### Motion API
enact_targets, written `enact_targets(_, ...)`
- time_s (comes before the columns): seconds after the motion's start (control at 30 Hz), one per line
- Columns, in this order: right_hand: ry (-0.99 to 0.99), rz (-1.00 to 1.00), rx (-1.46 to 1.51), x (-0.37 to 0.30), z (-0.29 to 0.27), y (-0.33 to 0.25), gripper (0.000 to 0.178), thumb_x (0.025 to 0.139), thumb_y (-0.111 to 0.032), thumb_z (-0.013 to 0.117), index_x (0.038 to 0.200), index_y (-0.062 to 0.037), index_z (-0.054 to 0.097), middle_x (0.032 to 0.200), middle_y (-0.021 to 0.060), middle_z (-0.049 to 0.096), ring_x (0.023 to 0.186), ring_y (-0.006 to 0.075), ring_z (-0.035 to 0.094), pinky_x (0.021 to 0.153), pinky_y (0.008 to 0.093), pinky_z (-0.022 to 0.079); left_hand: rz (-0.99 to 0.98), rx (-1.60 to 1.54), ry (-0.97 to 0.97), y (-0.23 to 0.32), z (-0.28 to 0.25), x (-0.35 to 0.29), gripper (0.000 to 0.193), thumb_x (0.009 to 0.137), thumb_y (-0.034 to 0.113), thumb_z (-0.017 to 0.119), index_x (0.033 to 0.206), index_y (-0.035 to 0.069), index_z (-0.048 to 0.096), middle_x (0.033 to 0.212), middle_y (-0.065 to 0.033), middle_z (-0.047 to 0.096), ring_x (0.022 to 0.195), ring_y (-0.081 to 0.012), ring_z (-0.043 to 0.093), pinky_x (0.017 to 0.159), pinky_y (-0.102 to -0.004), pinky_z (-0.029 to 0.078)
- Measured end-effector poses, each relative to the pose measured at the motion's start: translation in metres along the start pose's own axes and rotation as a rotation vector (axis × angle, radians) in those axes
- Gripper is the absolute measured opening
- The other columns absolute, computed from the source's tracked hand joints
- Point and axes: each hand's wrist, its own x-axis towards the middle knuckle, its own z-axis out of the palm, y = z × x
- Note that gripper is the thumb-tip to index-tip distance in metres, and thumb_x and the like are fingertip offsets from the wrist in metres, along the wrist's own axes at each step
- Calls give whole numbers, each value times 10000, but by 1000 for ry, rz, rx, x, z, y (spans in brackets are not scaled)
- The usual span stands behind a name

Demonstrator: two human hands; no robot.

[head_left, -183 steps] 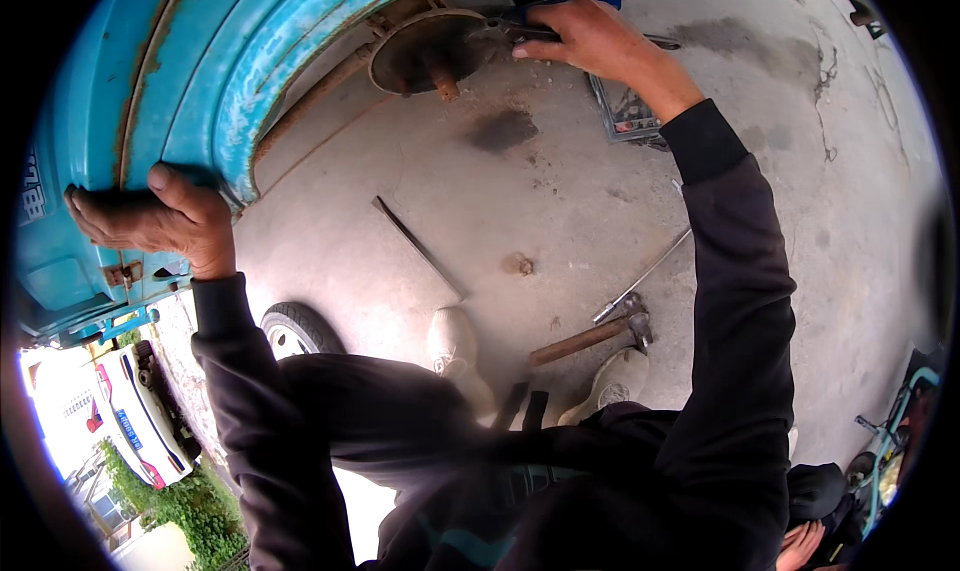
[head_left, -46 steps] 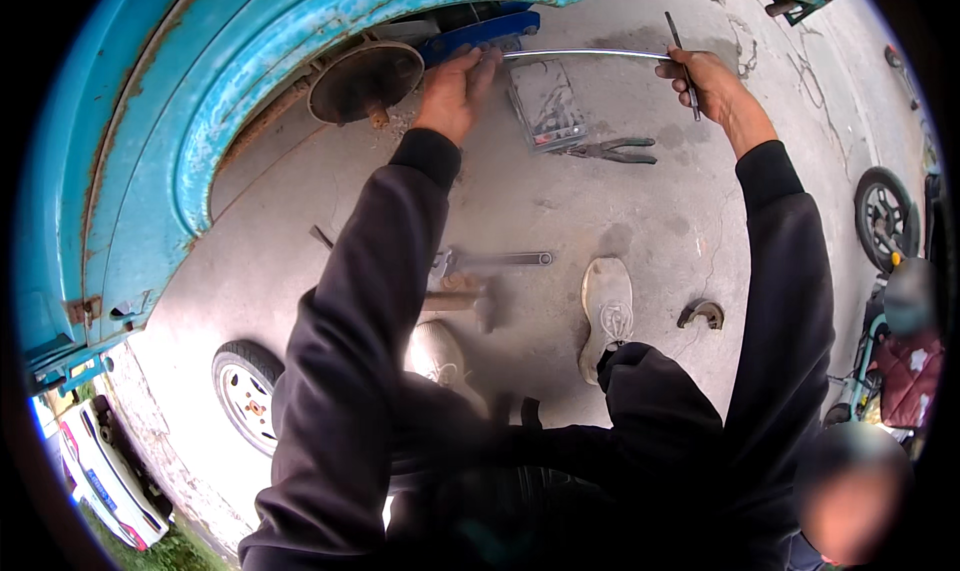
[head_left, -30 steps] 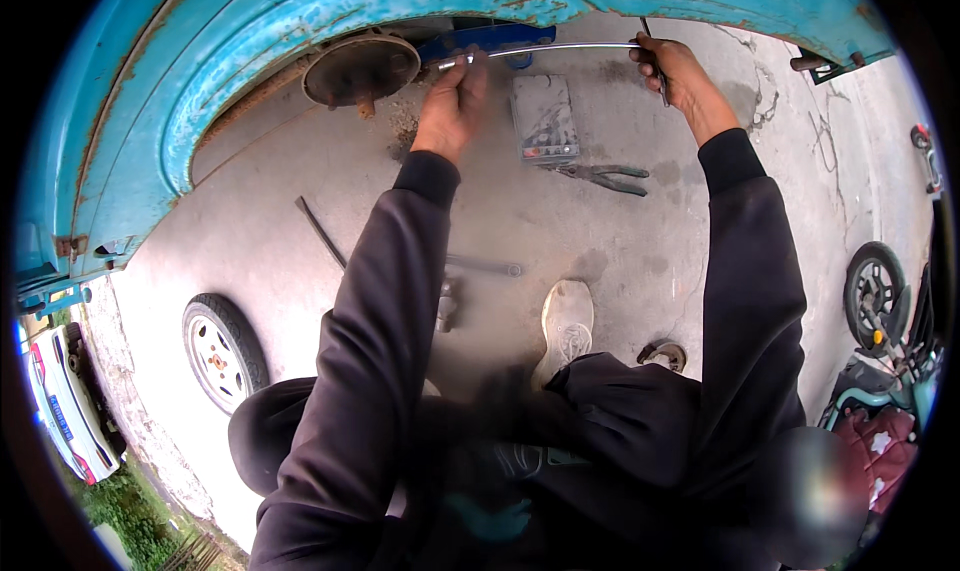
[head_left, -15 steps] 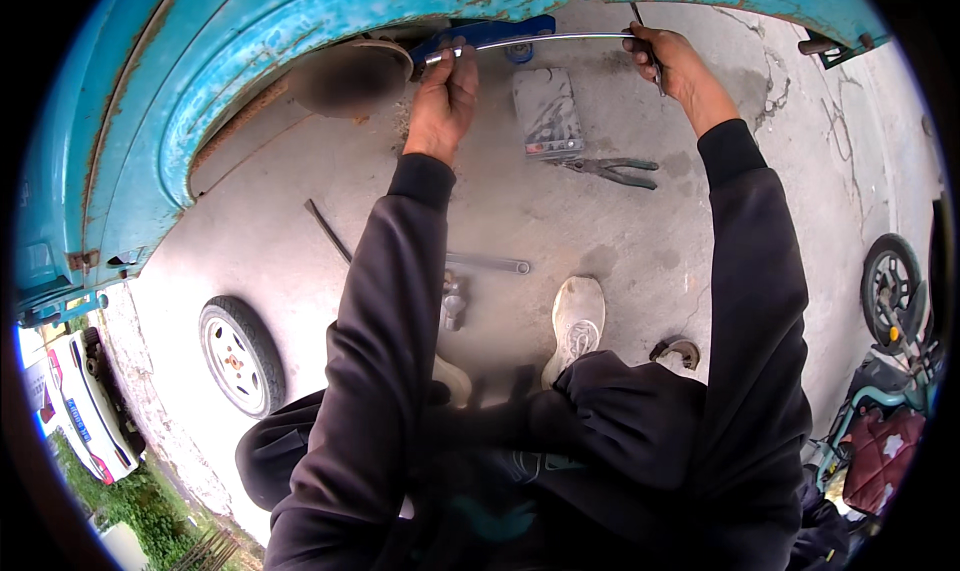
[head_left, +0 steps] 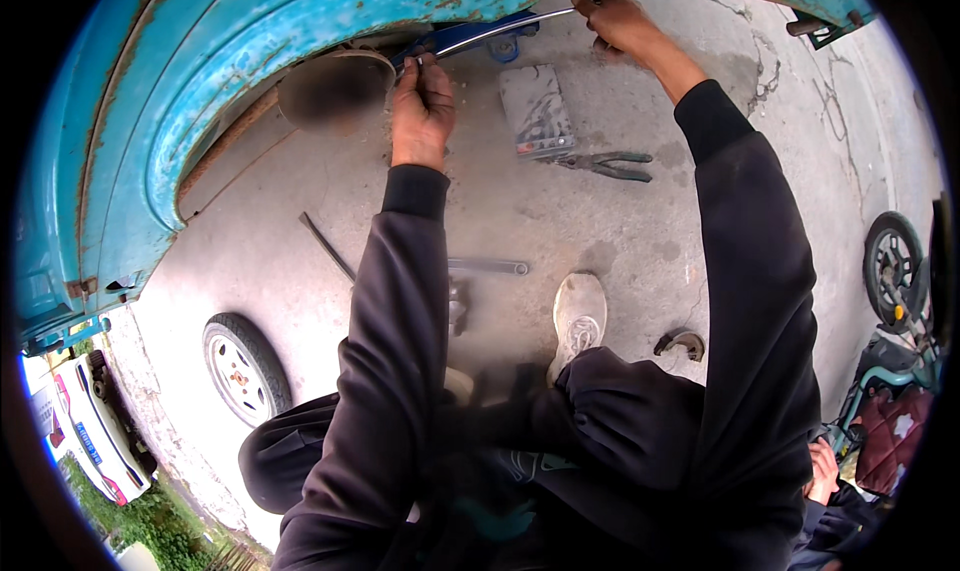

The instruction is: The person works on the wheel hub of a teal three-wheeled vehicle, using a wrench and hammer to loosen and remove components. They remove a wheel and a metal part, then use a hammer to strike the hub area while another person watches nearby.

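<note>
In both my hands is a long, shiny socket wrench bar (head_left: 512, 28), stretched slantwise below the rusty turquoise wheel arch (head_left: 400, 13). My left hand (head_left: 423, 116) pinches its lower left end with thumb and fingers, close to a round, drum-like part (head_left: 336, 89) whose face is blurred. Farther right and higher, my right hand (head_left: 620, 26) is closed round the other end, close under the arch's edge. Behind the bar a blue jack-like piece (head_left: 503, 47) shows in part.
On the concrete lie a grey case (head_left: 536, 106), pliers (head_left: 612, 165), a wrench (head_left: 488, 266), a dark bar (head_left: 326, 244) and a curved brake shoe (head_left: 680, 345). A wheel (head_left: 245, 369) is at left. Another person's hand (head_left: 823, 471) shows at lower right, near a bike (head_left: 893, 271).
Both hands have moved up toward the arch, the right one also leftward. The bar now slants up to the right instead of lying nearly level. Another person's hand has appeared at lower right.
</note>
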Motion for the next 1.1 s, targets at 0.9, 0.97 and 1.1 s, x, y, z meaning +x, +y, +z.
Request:
enact_targets(0.9,433,-8,-118,-37,33,20,230,779,-156,631,899,37,662,925,258,686,903,449,652,804,531,518,872,2016,-618,-149,111,100,392,1001,351,591,1321,126,590,1372,-120,559,1175,-300,560,977,-458,466)
enact_targets(0.97,378,84,32,-31,31,12,220,801,-178,628,870,25,674,931,259,690,902,447,654,797,533,519,825,2056,-603,-147,111,105,367,1003,345,590,1292,121,604,1332,-117,581,1141,-291,573,951,-451,475)
enact_targets(1.1,572,5,101,-25,51,23,266,833,-239,635,822,20,692,874,266,684,852,457,654,753,529,522,738,2073,-521,-158,104,104,322,1006,333,589,1235,111,633,1250,-112,624,1072,-274,599,900,-438,492)
